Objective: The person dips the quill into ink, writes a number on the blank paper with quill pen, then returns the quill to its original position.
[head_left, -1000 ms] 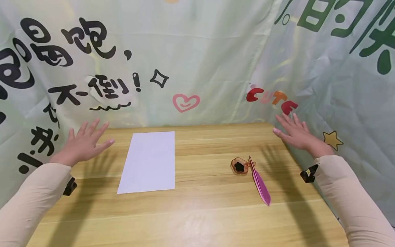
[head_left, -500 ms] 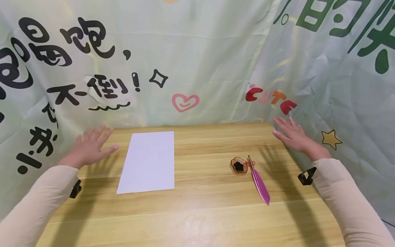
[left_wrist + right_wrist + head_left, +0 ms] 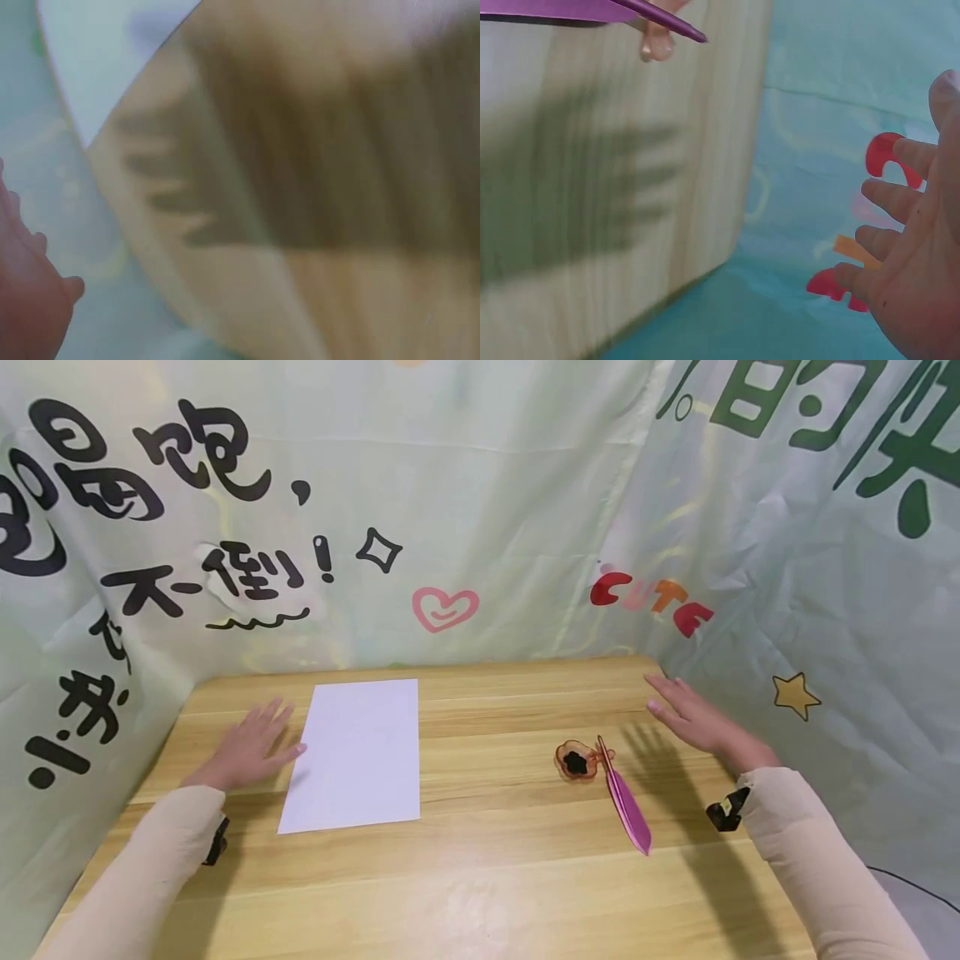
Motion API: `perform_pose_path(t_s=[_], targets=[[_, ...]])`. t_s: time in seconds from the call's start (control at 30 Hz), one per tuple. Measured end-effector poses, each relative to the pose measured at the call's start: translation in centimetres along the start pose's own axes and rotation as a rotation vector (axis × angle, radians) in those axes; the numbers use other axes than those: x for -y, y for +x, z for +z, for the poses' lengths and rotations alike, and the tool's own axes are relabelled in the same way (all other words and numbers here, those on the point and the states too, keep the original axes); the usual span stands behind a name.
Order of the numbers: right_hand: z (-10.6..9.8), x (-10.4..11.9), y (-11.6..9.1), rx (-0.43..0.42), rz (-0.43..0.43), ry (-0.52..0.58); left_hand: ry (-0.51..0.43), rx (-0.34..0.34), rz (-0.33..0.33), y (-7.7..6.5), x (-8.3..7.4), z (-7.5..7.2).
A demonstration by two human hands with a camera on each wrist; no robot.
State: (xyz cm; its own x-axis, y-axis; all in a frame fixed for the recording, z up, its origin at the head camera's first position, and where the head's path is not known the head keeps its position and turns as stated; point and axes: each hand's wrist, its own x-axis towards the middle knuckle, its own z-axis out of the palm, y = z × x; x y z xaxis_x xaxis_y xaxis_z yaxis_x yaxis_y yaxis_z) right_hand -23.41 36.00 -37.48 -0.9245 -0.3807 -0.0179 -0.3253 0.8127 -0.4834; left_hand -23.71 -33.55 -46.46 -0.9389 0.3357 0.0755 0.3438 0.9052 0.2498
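Observation:
My left hand (image 3: 247,747) hovers with spread, straight fingers at the left side of a blank white sheet of paper (image 3: 356,752); its thumb overlaps the sheet's left edge in the head view. I cannot tell whether it touches. On the right, my right hand (image 3: 701,722) is held above the table, fingers extended, holding nothing. Nearest to it lies a purple feather-shaped pen (image 3: 628,810). The pen's thin end rests across the side of a small amber flower-shaped dish (image 3: 576,761) with a black centre. The right wrist view shows the pen (image 3: 660,16) at its top.
Everything lies on a light wooden table (image 3: 480,877). A pale printed cloth (image 3: 510,510) hangs behind it and along both sides. Black wrist cameras sit under both sleeves. A thin dark cable (image 3: 911,885) runs at the lower right.
Both hands have come lower and inward, the left one rightward to the paper's edge, the right one leftward. Paper, pen and dish stay in place; the head view has shifted slightly.

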Motion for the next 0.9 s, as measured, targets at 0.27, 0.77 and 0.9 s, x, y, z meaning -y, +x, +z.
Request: perform_pose_path(t_s=[0.27,0.77,0.9], targets=[[2.0,-0.8,-0.6,-0.004,-0.004,0.033,-0.050,0.058,-0.021,-0.1,-0.2,4.4],[5.3,-1.7,-1.0,-0.007,-0.031,0.036,-0.124,0.130,-0.069,-0.7,-0.8,6.6],[6.1,-1.6,-0.9,-0.010,-0.046,0.050,-0.131,0.128,-0.078,-0.7,-0.7,6.7]])
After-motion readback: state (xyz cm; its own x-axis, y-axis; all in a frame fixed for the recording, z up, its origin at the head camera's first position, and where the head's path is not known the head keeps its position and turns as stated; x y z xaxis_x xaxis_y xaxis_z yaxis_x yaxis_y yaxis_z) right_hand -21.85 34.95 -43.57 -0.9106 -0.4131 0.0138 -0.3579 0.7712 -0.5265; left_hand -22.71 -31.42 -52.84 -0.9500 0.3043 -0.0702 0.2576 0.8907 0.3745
